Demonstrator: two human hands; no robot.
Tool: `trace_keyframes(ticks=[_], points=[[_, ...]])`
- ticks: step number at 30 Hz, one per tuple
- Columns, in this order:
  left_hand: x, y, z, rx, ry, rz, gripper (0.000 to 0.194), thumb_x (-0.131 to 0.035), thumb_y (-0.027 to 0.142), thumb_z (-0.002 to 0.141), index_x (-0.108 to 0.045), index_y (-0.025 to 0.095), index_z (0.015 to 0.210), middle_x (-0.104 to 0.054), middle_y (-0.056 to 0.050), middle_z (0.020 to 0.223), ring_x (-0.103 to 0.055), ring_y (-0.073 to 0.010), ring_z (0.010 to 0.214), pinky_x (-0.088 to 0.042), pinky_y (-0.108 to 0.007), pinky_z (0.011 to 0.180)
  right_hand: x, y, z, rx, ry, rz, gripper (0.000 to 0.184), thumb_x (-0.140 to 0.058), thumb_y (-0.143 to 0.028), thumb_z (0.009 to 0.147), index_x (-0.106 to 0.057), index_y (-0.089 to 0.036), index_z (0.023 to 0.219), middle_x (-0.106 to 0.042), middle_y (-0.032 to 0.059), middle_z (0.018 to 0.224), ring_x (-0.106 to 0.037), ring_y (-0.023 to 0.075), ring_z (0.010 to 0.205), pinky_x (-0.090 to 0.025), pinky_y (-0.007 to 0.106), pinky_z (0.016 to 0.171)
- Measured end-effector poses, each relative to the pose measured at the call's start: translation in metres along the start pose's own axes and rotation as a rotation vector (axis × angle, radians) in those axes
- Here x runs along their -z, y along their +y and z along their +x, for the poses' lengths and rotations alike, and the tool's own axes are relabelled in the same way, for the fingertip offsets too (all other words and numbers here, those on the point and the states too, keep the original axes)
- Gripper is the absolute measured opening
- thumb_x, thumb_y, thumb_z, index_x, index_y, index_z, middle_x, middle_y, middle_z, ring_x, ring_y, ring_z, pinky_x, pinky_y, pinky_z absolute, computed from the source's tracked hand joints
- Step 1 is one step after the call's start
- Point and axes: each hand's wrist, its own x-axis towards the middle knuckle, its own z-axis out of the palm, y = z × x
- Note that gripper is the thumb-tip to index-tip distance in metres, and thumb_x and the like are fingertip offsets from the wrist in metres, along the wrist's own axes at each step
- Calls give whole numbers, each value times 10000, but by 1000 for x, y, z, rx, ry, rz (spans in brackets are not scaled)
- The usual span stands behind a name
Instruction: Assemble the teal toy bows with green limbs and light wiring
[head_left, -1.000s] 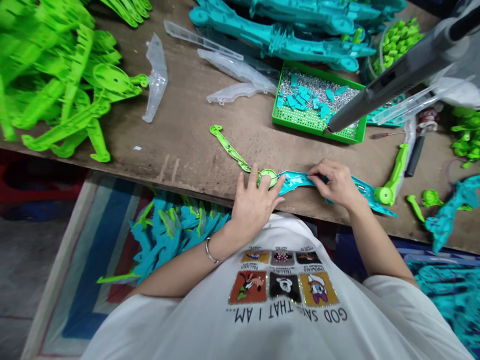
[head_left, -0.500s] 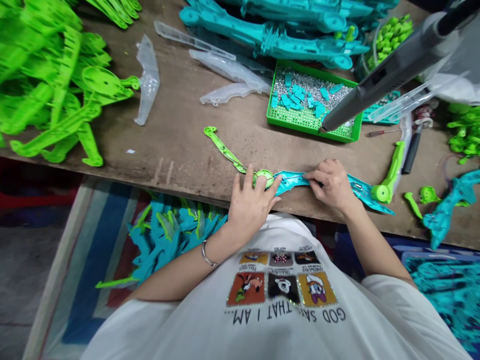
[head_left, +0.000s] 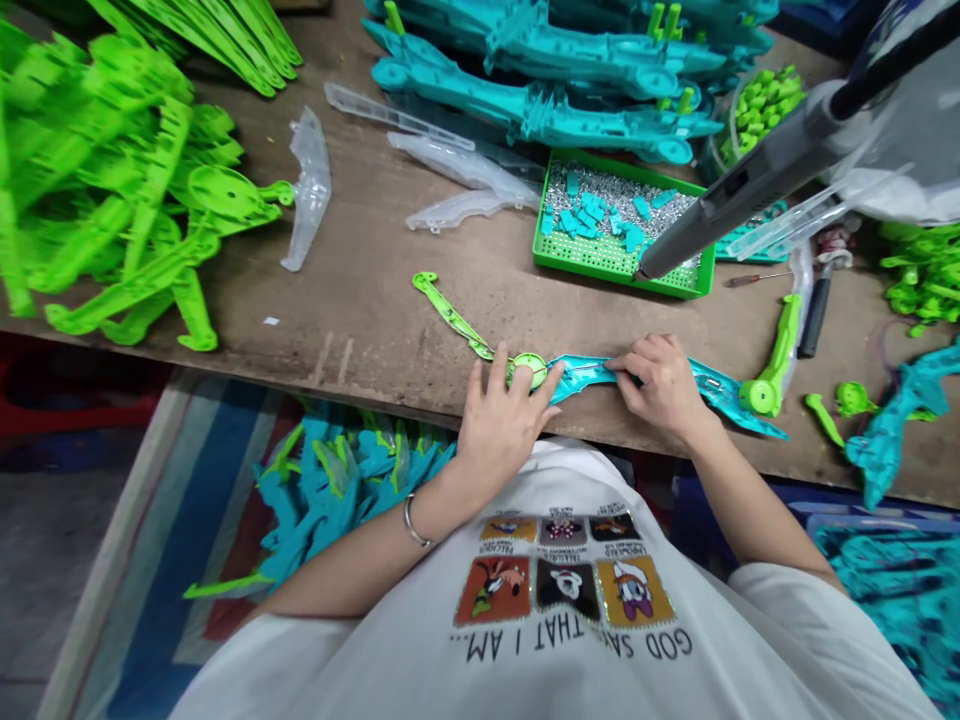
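Observation:
A long turquoise plastic piece (head_left: 585,372) lies along the front of the workbench, with lime-green arms at both ends. My left hand (head_left: 501,410) lies with fingers spread over its left end, around the round joint of the left green arm (head_left: 454,318). Over the middle of the turquoise piece, my right hand (head_left: 656,385) pinches with thumb and forefinger; a thin line, perhaps a string or wire, runs along the piece to these fingertips. The right green arm (head_left: 772,365) stands up from the piece's other end.
A green tray (head_left: 622,278) holds screws and small turquoise bits. A grey power screwdriver (head_left: 720,200) hangs over it. Lime-green parts (head_left: 112,190) pile up at left; turquoise parts (head_left: 465,85) stack behind. Clear plastic pieces (head_left: 450,165) and a small screwdriver (head_left: 754,279) lie about.
The view has shifted slightly, so the bench sits a little lower in the picture. Both hands keep nearly the same places on the turquoise piece.

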Motion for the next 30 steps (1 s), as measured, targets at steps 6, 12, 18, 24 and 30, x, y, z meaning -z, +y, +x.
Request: trace_keyframes(ticks=[6, 12, 18, 24, 30], points=[[26, 0, -3, -27, 17, -24, 632, -562, 428, 1022, -414, 253, 1611, -602, -208, 1403, -433, -453, 1483, -341, -674, 1189, 2, -1, 2, -1, -29, 2, 214, -561, -188, 945, -774, -204, 956, -649, 63, 782, -517, 238, 807, -339, 400, 793], [12, 10, 24, -296, 105, -95, 462, -478, 304, 1059, -552, 155, 1490, -583, -162, 1492, -523, -326, 1370, -350, -538, 1195, 4, -4, 4, -24, -45, 6, 230, -551, -194, 950, -780, -206, 968, -636, 66, 781, -509, 242, 814, -326, 399, 788], [-8, 8, 43, -333, 44, -88, 475, -430, 352, 1074, -538, 138, 1484, -637, -167, 1342, -574, -293, 1151, -418, -477, 1021, 0, -2, 1, -32, -28, 26, 238, -539, -198, 957, -777, -205, 969, -641, 71, 806, -516, 245, 834, -344, 406, 817], [-10, 6, 42, -329, 65, -81, 486, -414, 325, 1081, -481, 170, 1537, -644, -141, 1342, -567, -289, 1126, -401, -474, 1005, 0, -2, 1, -42, -37, 53, 227, -542, -198, 959, -768, -217, 954, -648, 63, 802, -531, 241, 826, -349, 404, 820], [-11, 6, 44, -308, 56, -91, 482, -412, 312, 1083, -484, 179, 1541, -653, -142, 1307, -570, -283, 1116, -394, -477, 989, -1, 3, -4, -32, -20, 64, 245, -525, -200, 989, -770, -218, 996, -638, 54, 802, -527, 228, 819, -347, 391, 817]])
